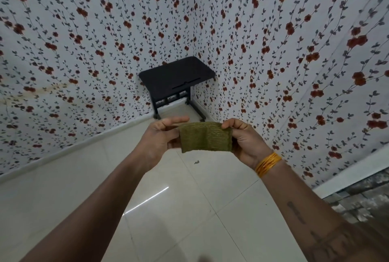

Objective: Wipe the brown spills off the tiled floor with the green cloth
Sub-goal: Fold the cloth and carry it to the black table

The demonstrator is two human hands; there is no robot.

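A folded green cloth (205, 137) is held up in front of me, well above the pale tiled floor (185, 209). My left hand (160, 137) pinches its left edge, thumb on top. My right hand (244, 139), with orange bangles at the wrist, grips its right edge. One small dark speck (197, 162) lies on the floor just below the cloth. No wide brown spill shows on the visible tiles.
A small black table on wheels (177, 78) stands in the far corner. Floral wallpaper covers the walls on both sides, with a brownish stain (37, 91) on the left wall. A grey patterned surface (362, 196) lies at the right edge.
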